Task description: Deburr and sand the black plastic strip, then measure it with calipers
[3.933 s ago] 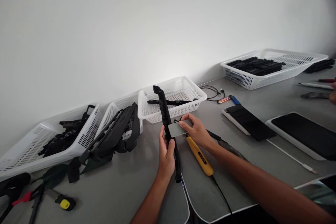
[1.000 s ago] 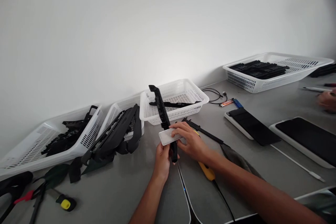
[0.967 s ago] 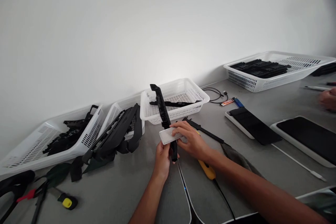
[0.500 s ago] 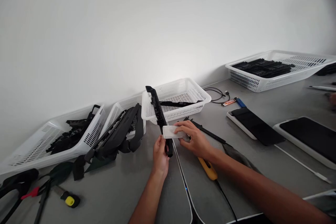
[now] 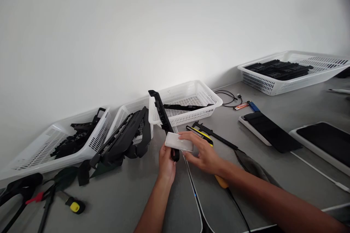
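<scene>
From where I stand, I can't read a single word, number or brand anywhere on the bench (image 5: 123, 196). The small orange strip (image 5: 241, 106) next to the blue piece (image 5: 253, 106) has pale patches that might be print, too tiny to make out. Any lettering on the white block (image 5: 177, 141), or on the yellow-and-black tool (image 5: 208, 140) beyond it, is likewise impossible for me to tell.

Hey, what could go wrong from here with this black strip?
The white block in the right hand is close to the left hand gripping the black strip, so it might scrape those fingers. The right forearm partly hides the yellow corded tool and could snag its cord.
</scene>
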`<state>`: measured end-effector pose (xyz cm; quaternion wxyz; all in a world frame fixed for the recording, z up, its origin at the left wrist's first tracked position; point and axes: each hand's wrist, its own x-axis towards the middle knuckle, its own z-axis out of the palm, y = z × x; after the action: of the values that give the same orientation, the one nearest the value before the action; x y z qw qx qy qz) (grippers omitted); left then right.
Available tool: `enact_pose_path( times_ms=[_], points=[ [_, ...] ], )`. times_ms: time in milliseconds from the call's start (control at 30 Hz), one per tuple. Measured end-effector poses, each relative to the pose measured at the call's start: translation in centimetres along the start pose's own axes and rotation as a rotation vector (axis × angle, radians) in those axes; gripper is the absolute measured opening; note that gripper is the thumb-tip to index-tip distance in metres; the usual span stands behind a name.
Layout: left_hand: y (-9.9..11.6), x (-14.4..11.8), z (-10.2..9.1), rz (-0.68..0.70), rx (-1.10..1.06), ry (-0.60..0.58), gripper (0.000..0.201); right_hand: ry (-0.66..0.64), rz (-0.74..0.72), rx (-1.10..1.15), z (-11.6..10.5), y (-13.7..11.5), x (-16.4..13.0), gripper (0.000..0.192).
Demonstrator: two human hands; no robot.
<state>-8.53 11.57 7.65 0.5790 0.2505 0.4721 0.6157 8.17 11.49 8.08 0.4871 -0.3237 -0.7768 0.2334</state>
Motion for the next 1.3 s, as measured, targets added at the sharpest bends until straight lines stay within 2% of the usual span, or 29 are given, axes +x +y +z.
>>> enact_pose_path(
  times_ms=[100, 267, 367, 467, 600, 767, 933, 1000, 1133, 1300],
  points=[
    [0.0, -0.1, 0.1, 0.004, -0.031, 0.0, 0.052, -0.091, -0.069, -0.032, -0.2, 0.2, 0.1, 0.057],
    [0.2, -0.2, 0.3, -0.053, -0.06, 0.008, 0.056, 0.005, -0.036, -0.126, 0.0, 0.8, 0.3, 0.059],
    [0.1, -0.2, 0.3, -0.063, -0.087, 0.051, 0.062, -0.039, -0.073, -0.136, 0.3, 0.4, 0.2, 0.068],
    [0.0, -0.2, 0.4, -0.047, -0.087, 0.035, 0.06, -0.087, -0.083, -0.141, 0.3, 0.3, 0.3, 0.065],
    [0.0, -0.2, 0.5, -0.031, -0.062, -0.016, 0.058, 0.002, -0.053, -0.13, 0.2, 0.1, 0.4, 0.06],
    [-0.2, -0.4, 0.4, -0.029, -0.049, 0.003, 0.065, -0.028, -0.08, -0.06, 0.6, 0.1, 0.5, 0.06],
    [-0.6, -0.5, 0.5, -0.011, 0.052, -0.097, 0.062, 0.13, 0.006, -0.101, 0.1, 0.8, 0.7, 0.054],
    [-1.0, -0.5, 0.3, -0.025, 0.054, -0.086, 0.059, 0.104, -0.035, -0.09, 0.3, 0.6, 0.6, 0.055],
    [-1.4, -0.4, 0.1, -0.061, 0.074, 0.012, 0.061, 0.005, -0.087, -0.084, 0.7, 0.4, 0.4, 0.057],
    [-1.1, -1.0, 0.3, -0.083, 0.124, -0.043, 0.058, 0.115, -0.047, -0.121, 0.2, 0.5, 0.6, 0.056]
  ],
)
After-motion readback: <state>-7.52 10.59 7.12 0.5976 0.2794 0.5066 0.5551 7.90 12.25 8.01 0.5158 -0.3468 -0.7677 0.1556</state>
